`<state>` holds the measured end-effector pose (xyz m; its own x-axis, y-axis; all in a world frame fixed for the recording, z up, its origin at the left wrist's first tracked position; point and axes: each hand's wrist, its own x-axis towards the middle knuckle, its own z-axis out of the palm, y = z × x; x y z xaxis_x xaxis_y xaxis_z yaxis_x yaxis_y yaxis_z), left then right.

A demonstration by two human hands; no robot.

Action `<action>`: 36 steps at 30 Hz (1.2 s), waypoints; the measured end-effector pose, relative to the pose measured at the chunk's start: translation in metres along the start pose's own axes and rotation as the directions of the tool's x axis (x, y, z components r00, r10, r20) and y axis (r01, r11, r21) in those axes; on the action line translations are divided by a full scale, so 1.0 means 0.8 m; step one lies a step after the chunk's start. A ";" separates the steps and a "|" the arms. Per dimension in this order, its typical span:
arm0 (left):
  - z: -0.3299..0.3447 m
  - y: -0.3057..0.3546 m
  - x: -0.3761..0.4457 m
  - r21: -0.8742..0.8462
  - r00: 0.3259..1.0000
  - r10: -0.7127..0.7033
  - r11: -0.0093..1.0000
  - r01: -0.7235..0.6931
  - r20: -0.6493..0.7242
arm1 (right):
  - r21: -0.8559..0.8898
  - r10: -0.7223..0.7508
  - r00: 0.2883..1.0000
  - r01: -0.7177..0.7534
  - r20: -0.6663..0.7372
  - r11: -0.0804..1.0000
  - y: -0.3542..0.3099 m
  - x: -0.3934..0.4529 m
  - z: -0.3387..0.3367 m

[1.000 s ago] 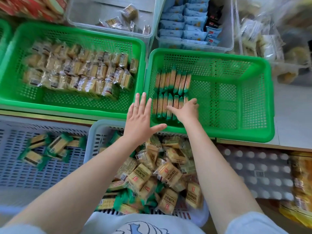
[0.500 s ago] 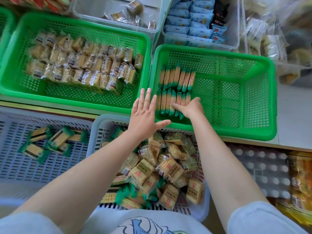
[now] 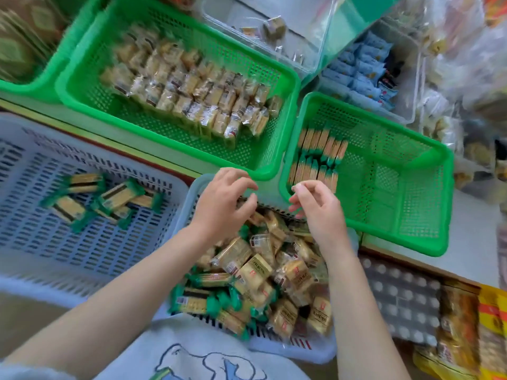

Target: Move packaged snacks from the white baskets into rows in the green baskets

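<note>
My left hand [image 3: 223, 200] and my right hand [image 3: 317, 205] hover side by side over the far end of the near white basket [image 3: 296, 349], fingers loosely curled and holding nothing. That basket is heaped with mixed snack packs [image 3: 260, 272], some tan, some with green ends. The right green basket [image 3: 428, 237] holds two short rows of green-ended packs [image 3: 318, 157] along its left wall. Rows of tan packs [image 3: 197, 91] fill the left green basket [image 3: 82, 86]. The left white basket [image 3: 55, 242] holds several loose green-ended packs [image 3: 109, 196].
Clear tubs [image 3: 365, 67] with blue and other packs stand behind the green baskets. Bagged goods [image 3: 466, 64] pile up at the far right. A grey dotted tray [image 3: 403, 297] and yellow-orange packages [image 3: 472, 333] lie at the near right. Another green basket [image 3: 41, 78] shows at the far left.
Both hands have pulled back from the right green basket's rows to above the near white basket, their fingers now curled. The view has tilted and shifted.
</note>
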<state>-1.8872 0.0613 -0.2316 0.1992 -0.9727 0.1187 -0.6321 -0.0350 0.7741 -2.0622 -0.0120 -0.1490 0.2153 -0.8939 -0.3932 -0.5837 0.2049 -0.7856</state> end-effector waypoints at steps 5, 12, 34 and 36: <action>-0.100 -0.133 -0.099 0.036 0.779 -0.612 0.789 0.614 0.137 | 0.000 0.087 0.932 -0.093 0.352 0.996 -0.033 0.001 0.164; -0.171 -0.283 -0.153 0.027 0.470 -0.880 0.473 0.881 0.068 | -0.185 0.521 0.730 -0.494 0.443 0.849 -0.007 0.039 0.401; -0.194 -0.425 -0.125 0.011 0.519 -0.806 0.544 0.839 0.286 | 0.029 0.690 0.723 -0.689 -0.038 0.724 0.047 0.093 0.539; -0.200 -0.422 -0.125 -0.011 0.476 -0.806 0.505 0.863 0.353 | 0.140 0.664 0.748 -0.657 -0.006 0.741 0.041 0.085 0.537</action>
<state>-1.5736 0.2069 -0.4051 0.3399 -0.5156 -0.7865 -0.1386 -0.8546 0.5004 -1.7306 0.1051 -0.4070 -0.2313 -0.5344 -0.8130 -0.4641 0.7950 -0.3906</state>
